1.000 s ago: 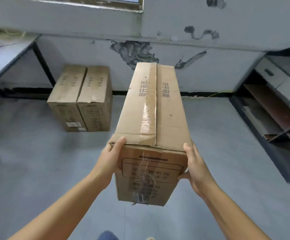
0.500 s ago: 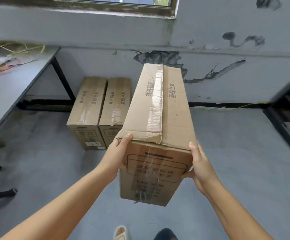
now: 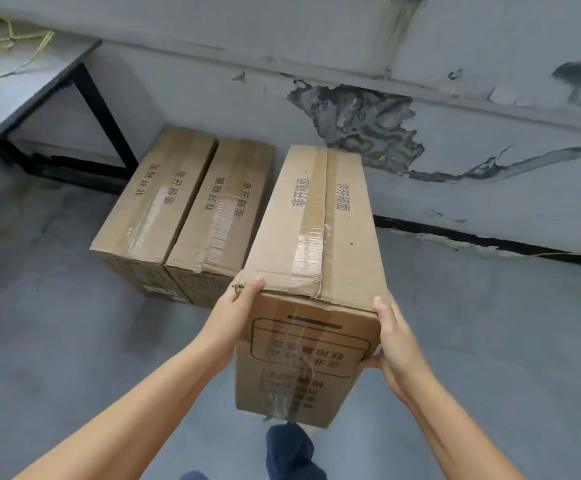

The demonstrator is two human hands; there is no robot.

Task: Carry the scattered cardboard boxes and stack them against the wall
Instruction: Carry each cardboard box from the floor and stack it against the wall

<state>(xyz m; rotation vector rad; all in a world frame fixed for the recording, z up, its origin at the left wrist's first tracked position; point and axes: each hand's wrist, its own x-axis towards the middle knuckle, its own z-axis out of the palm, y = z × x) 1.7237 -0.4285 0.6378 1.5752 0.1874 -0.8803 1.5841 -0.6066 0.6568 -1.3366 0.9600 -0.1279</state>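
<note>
I see the long brown taped cardboard box (image 3: 317,258) held off the floor between both hands, its long axis running straight away from me toward the peeling grey wall (image 3: 351,109), near end low, far end close to the wall but not touching as far as I can tell. Left hand (image 3: 239,318) grips the near left corner, thumb over the top edge, fingers curled out of sight on the side. Right hand (image 3: 394,344) presses flat on the near right side, fingers straight, thumb seemingly hooked on the end face. Both hands sit at the near end only, so I judge the far end is cantilevered and will want to dip. Just left of the carried box, two matching brown cardboard boxes (image 3: 185,213) lie side by side on the grey concrete floor (image 3: 57,341), their far ends at the wall, same orientation. Carried box is parallel to them, offset right, overlapping the nearer one's right edge in this view. Left hand is nearer that pair. My read: next move is either down beside them or up on top; axis already lined up, only lateral shift needed. Left of the pair, a grey table with black legs (image 3: 84,84); yellow wires (image 3: 12,39) on top.
</note>
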